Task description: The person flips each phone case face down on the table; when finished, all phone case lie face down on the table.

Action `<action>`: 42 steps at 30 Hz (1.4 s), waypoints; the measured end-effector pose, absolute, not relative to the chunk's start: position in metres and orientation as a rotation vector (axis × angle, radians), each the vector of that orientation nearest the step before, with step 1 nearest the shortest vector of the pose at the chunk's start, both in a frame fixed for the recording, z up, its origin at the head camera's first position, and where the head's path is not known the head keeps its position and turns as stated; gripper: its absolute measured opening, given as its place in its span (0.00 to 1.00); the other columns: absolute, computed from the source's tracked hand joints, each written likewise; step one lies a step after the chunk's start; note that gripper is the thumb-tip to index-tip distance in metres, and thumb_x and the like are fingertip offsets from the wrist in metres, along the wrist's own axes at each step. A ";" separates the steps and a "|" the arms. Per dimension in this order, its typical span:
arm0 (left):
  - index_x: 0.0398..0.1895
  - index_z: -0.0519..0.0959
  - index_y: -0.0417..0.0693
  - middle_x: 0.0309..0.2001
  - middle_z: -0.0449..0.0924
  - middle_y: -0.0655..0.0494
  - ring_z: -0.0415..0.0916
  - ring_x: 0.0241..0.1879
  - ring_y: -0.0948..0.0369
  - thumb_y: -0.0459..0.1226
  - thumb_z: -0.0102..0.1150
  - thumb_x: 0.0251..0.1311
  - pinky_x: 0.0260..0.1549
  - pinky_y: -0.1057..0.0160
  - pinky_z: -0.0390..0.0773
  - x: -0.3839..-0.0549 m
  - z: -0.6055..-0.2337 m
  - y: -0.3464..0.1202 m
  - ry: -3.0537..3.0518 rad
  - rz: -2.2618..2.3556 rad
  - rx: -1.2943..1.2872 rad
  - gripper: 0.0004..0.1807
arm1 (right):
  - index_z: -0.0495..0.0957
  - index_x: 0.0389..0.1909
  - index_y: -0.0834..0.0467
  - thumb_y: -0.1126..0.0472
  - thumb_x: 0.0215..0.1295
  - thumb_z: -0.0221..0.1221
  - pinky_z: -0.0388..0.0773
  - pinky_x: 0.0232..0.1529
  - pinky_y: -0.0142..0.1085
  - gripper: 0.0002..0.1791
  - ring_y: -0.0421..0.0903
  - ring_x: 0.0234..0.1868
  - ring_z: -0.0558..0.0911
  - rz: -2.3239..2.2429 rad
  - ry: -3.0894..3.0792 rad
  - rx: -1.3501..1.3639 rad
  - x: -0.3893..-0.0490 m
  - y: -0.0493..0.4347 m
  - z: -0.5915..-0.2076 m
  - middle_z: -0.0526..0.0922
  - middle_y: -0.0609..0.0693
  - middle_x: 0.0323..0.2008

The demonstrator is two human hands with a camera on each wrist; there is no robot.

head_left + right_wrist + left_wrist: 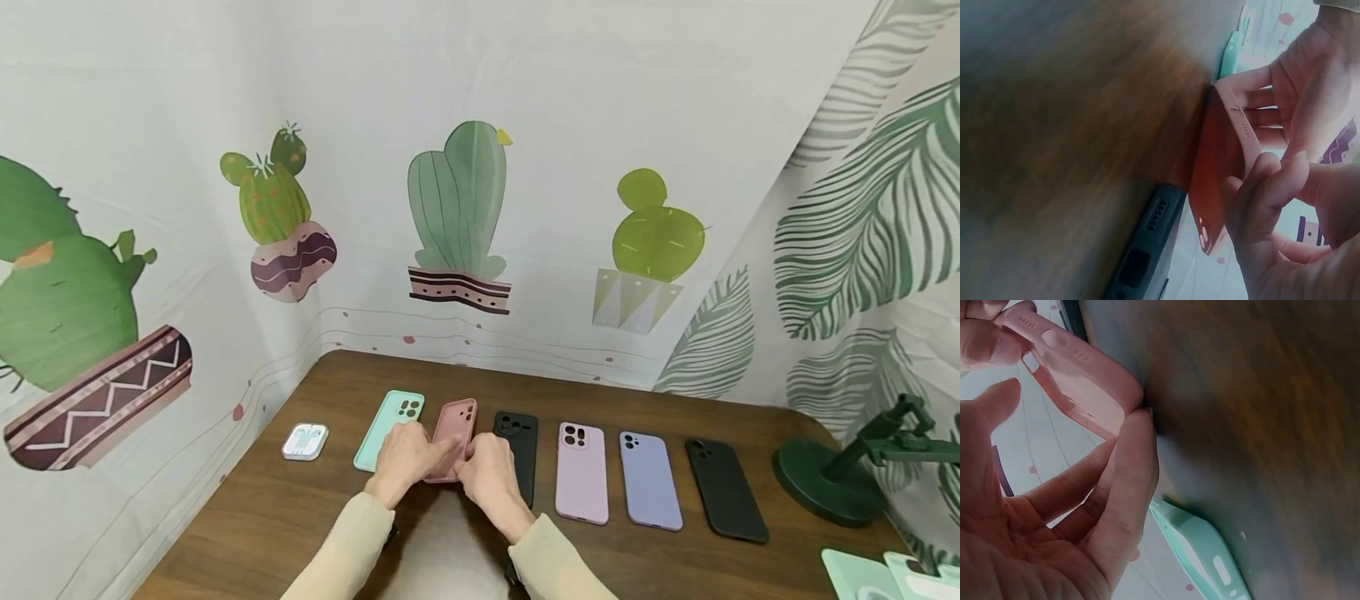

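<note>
A pink phone case (453,425) is between both hands, its hollow inner side facing up in the head view. My left hand (405,457) touches its left side with nearly straight fingers; in the left wrist view the thumb stands apart from the case (1085,372). On the near right edge, my right hand (491,471) pinches the case, index finger curled and thumb close by in the right wrist view. Just left lies a mint green phone case (375,437). A black phone case (525,442) lies to the right, partly behind my right hand.
Further right lie a lilac phone case (581,479), a periwinkle phone case (651,483) and another black case (726,492). Boxed earphones (305,441) sit at the left. A dark green stand (828,483) and mint items (862,575) occupy the right side of the wooden table (247,521).
</note>
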State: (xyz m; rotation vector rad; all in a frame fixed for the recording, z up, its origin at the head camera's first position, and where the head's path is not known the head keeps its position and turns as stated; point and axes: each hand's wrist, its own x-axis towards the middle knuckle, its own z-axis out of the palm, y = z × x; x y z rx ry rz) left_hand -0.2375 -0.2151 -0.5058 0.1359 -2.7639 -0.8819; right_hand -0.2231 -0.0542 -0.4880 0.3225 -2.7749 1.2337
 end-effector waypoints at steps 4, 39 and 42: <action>0.05 0.67 0.55 0.12 0.66 0.61 0.68 0.18 0.60 0.63 0.75 0.55 0.16 0.63 0.64 -0.235 -0.496 -0.208 -2.831 -0.900 0.234 0.36 | 0.83 0.14 0.54 0.66 0.60 0.72 0.71 0.20 0.30 0.16 0.36 0.17 0.74 1.330 -2.738 0.304 -0.222 -0.051 -0.486 0.78 0.40 0.12; 0.36 0.91 0.37 0.28 0.92 0.47 0.90 0.23 0.59 0.37 0.76 0.65 0.24 0.62 0.88 -0.232 -0.479 -0.220 -2.563 -1.567 0.246 0.10 | 0.89 0.31 0.61 0.61 0.74 0.68 0.75 0.19 0.31 0.11 0.38 0.14 0.81 1.594 -2.923 0.424 -0.223 -0.049 -0.488 0.85 0.51 0.15; 0.32 0.92 0.40 0.26 0.91 0.50 0.85 0.22 0.63 0.36 0.75 0.64 0.22 0.64 0.82 -0.233 -0.486 -0.227 -2.595 -1.338 0.170 0.08 | 0.87 0.26 0.58 0.60 0.72 0.69 0.73 0.18 0.32 0.13 0.38 0.13 0.79 1.523 -2.941 0.452 -0.226 -0.052 -0.497 0.82 0.47 0.13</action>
